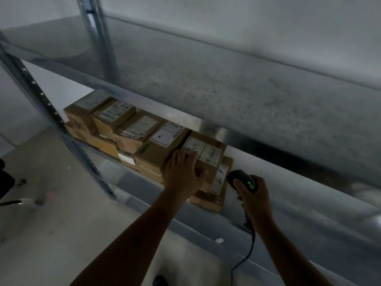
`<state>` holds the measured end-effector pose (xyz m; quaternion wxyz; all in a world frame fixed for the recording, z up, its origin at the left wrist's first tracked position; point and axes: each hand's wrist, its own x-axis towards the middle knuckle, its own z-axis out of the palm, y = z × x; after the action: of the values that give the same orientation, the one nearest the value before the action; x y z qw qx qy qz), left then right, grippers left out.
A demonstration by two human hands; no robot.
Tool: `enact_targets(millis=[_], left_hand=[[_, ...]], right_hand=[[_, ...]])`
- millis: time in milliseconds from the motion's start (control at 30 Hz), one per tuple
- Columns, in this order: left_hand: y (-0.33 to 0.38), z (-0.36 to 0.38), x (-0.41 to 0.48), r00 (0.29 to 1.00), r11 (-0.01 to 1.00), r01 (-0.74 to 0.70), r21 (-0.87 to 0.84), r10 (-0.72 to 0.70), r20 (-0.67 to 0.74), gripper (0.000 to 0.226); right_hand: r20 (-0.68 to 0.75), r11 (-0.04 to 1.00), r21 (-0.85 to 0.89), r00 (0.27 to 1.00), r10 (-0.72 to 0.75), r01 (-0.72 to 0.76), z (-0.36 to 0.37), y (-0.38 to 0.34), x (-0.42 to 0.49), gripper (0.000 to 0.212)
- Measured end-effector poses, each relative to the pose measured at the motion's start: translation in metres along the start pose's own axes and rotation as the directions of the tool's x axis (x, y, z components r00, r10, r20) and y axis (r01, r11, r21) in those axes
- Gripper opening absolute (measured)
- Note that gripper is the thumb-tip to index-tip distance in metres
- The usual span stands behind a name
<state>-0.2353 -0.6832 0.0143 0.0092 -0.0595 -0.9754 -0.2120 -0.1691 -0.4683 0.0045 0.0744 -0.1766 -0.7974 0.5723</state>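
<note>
While one slanted metal post is standing at the far left of the rack, the lower shelf is carrying a stack of cardboard boxes, each one brown and wearing a white label. Five boxes are sitting side by side across the top layer. More are lying beneath them, too hidden to count. The fourth box from the left is showing a hand-drawn X on its label. Two bare forearms are reaching in from the lower edge.

The left hand is resting flat on the fifth box, the rightmost of the top layer. Its fingers are lying spread and fairly straight over the box's top near corner, and its thumb is stretching out along the near face. This box is sitting on a flatter bottom box at the right end of the stack, under the edge of the upper shelf.

Just to the right of the stack, one black scanner is glowing with a green light on its head, which is pointing towards the boxes. The right hand is wrapping its fingers tightly round the scanner's handle, and one dark cable is trailing down from it.
</note>
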Motion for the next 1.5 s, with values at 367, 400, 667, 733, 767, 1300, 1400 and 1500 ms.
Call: enact_targets(millis=[367,400,667,733,767,1300,1400,1500], left_hand=[[0.006,-0.012,0.008,0.986,0.980,0.144,-0.135,-0.131,0.100,0.129],[0.005,-0.011,0.009,0.984,0.974,0.159,-0.161,-0.143,0.108,0.129],[0.011,-0.003,-0.013,0.975,0.816,0.220,-0.534,-0.201,0.096,0.110],[0.015,0.001,-0.025,0.973,0.719,0.220,-0.660,-0.208,0.097,0.106],[0.018,0.003,-0.030,0.973,0.651,0.218,-0.727,-0.203,0.110,0.101],[0.110,0.036,-0.115,0.980,0.394,0.174,-0.903,0.023,0.199,0.085],[0.123,0.040,-0.128,0.977,0.416,0.168,-0.894,0.051,0.207,0.071],[0.137,0.046,-0.138,0.967,0.415,0.196,-0.889,0.067,0.245,0.063]], right_hand=[[0.025,0.991,0.025,0.991,0.132,-0.133,0.030,0.000,0.006,0.033],[0.029,0.991,0.039,0.991,0.130,-0.132,0.030,0.000,0.006,0.032],[-0.019,0.981,0.156,0.992,0.123,-0.118,0.000,0.013,-0.015,0.038],[-0.022,0.984,0.150,0.994,0.104,-0.100,-0.013,0.016,-0.023,0.038],[-0.025,0.984,0.152,0.995,0.099,-0.094,-0.021,0.017,-0.028,0.038],[-0.058,0.967,0.243,0.993,0.099,-0.082,-0.149,0.054,-0.117,0.031],[-0.062,0.968,0.233,0.992,0.107,-0.090,-0.164,0.062,-0.131,0.035],[-0.103,0.964,0.251,0.987,0.119,-0.090,-0.180,0.067,-0.146,0.035]])
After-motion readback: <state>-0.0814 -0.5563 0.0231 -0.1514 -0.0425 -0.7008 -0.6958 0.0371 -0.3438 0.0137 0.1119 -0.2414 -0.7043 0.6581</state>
